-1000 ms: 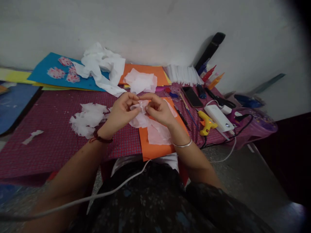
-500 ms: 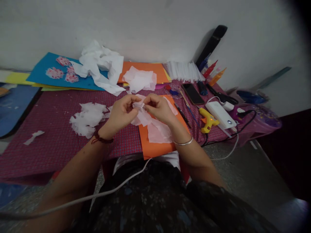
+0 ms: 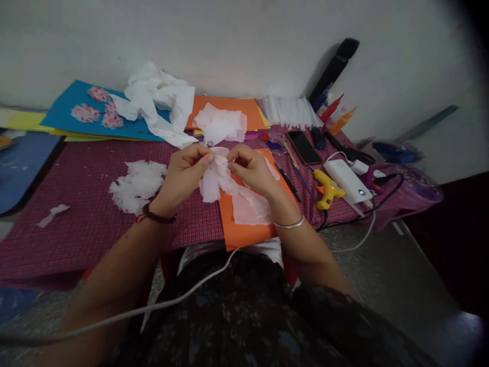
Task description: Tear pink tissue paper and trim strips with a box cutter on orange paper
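Between my hands is a crumpled piece of pale pink tissue paper (image 3: 210, 184), hanging down from the fingers. My left hand (image 3: 186, 169) pinches its left side between thumb and fingers. At its right side, the thumb and fingers of my right hand (image 3: 250, 168) are pressed together on the gathered edge. Below them, more pink tissue paper (image 3: 250, 206) lies on an orange sheet (image 3: 237, 234). A heap of white crumpled tissue strips (image 3: 137, 186) rests left of my left hand.
Behind are white tissue (image 3: 156, 102), a blue sheet (image 3: 64, 109) with pink-white tufts (image 3: 84, 113), and pink tissue (image 3: 219, 125). To the right lie a phone (image 3: 303, 147), a yellow glue gun (image 3: 326, 189), a white power bank (image 3: 347, 179) with cables and a pen (image 3: 287, 181).
My left hand has shifted slightly left, away from my right hand. The tissue between them is spread wider, and a flap now hangs lower on the left.
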A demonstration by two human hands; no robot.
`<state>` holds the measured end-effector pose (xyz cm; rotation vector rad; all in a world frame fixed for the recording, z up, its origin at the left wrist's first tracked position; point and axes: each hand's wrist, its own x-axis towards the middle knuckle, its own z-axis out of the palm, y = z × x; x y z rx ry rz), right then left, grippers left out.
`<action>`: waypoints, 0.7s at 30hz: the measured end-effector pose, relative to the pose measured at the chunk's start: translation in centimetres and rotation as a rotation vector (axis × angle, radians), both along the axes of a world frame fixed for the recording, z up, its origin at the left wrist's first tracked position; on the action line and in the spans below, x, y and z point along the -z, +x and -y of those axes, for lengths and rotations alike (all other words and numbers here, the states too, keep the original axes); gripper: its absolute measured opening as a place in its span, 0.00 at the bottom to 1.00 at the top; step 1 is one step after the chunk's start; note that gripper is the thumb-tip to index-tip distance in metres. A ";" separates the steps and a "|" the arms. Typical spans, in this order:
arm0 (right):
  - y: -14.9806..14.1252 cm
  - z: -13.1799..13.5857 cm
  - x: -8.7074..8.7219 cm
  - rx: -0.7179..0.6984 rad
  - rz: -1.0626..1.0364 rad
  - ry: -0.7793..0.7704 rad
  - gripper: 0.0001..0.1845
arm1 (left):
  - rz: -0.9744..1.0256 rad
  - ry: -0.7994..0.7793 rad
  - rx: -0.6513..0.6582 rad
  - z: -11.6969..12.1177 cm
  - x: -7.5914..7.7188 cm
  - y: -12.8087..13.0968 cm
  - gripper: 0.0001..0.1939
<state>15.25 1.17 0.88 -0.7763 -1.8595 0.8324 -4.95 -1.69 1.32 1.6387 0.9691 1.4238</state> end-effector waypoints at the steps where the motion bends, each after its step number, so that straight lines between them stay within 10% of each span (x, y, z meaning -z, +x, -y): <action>1: 0.0 -0.1 0.1 -0.001 -0.020 -0.006 0.04 | 0.026 -0.018 0.003 -0.2 0.2 0.0 0.12; 12: 0.6 -0.9 0.1 0.012 -0.388 -0.337 0.25 | 0.203 -0.121 0.022 -1.4 -0.3 -0.9 0.20; 21: 1.5 -2.5 0.9 0.175 -0.514 -0.411 0.23 | 0.115 -0.017 -0.032 -3.1 0.1 -3.6 0.27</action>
